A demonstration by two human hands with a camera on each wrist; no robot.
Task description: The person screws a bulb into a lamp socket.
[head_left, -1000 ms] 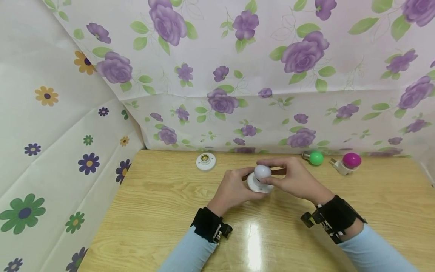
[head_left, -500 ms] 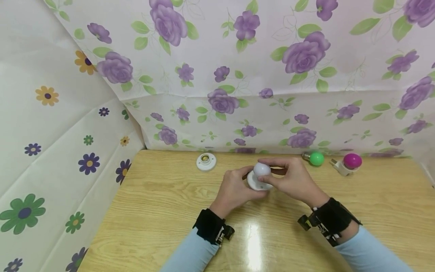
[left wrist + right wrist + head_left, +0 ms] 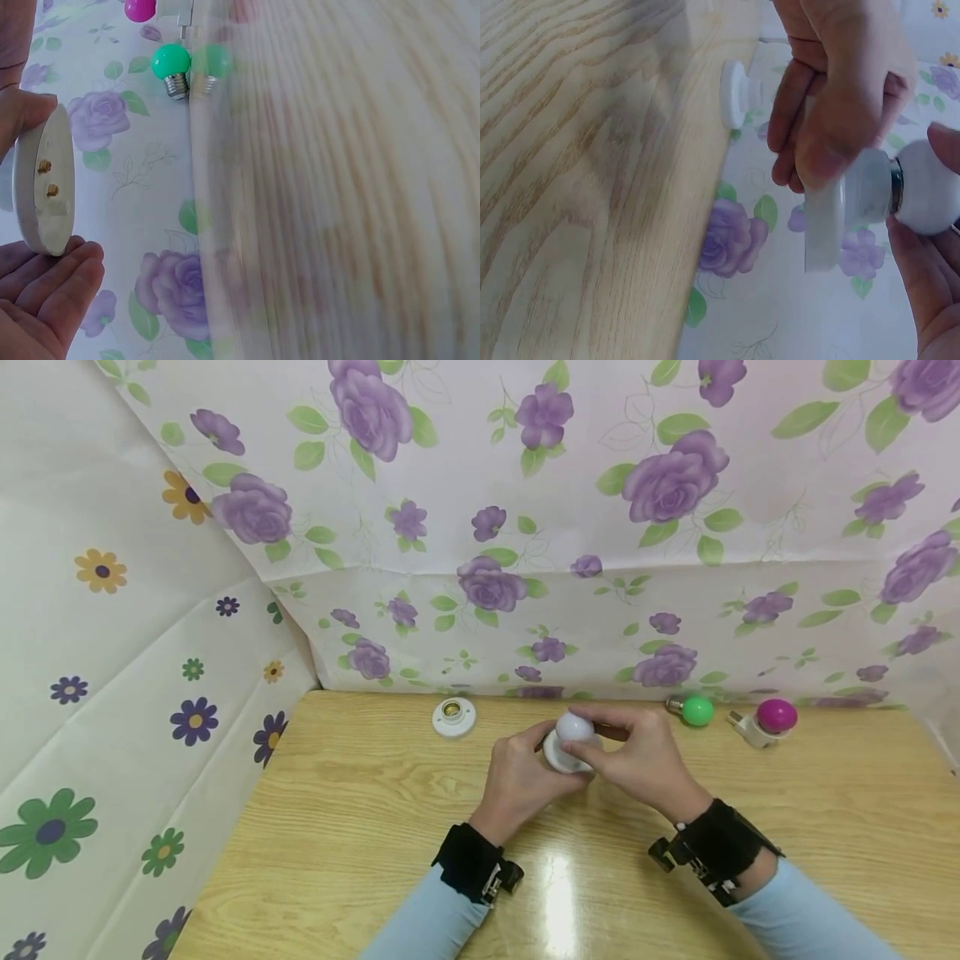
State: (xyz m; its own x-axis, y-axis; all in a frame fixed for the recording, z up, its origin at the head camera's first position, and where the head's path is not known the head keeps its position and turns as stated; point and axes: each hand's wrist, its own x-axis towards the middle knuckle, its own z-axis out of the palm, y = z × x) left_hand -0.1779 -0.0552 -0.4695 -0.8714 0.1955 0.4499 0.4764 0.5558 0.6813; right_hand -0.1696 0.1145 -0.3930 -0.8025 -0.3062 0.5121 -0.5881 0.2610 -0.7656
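Note:
My left hand [image 3: 521, 779] grips a round white lamp holder [image 3: 823, 232] by the rim of its base, raised off the table. Two brass screws show on the holder's underside [image 3: 60, 161] in the left wrist view. A white light bulb [image 3: 573, 727] sits in the holder's socket, a thin band of its metal collar visible above the socket in the right wrist view. With thumb and fingers, my right hand [image 3: 643, 762] pinches that bulb's globe.
Another white lamp holder [image 3: 453, 717] lies at the table's back edge, socket up. Further right are a green bulb [image 3: 698, 711] and a magenta bulb [image 3: 777, 716] on a white plug [image 3: 753, 729]. Flowered sheeting [image 3: 420, 543] rises behind the wooden table [image 3: 337, 860].
Both hands, with the bulb and holder, have shifted slightly left and up in the head view. The right wrist has swung a little to the left. The other things stay put.

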